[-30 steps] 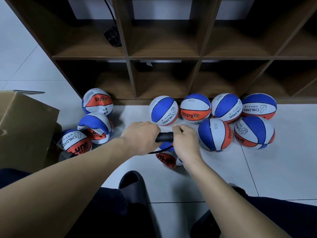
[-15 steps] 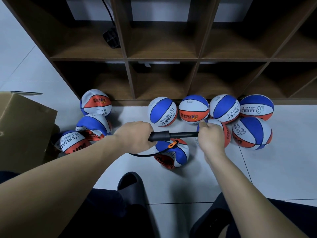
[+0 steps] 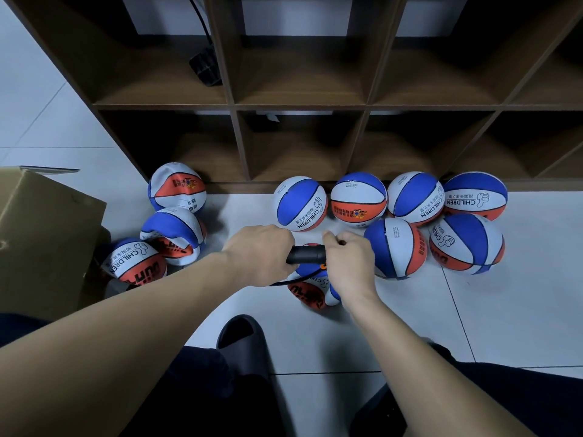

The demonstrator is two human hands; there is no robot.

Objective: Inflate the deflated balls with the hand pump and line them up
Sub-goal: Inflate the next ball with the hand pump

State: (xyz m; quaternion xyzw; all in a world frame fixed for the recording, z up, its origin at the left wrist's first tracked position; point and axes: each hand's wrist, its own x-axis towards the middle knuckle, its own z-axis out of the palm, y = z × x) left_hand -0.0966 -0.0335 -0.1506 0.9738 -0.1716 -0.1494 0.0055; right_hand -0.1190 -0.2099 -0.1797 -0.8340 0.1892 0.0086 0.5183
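"CHILDREN" can be read on the far-right ball [image 3: 475, 195], on its left neighbour [image 3: 415, 197], on the left ball of that row [image 3: 299, 203] and on the near-left ball [image 3: 134, 262]. Other print is illegible.

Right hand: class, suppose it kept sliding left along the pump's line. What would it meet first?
Probably the left hand, which grips the black pump barrel. The right hand sits at the barrel's other end, with only a short stretch of barrel showing between them.
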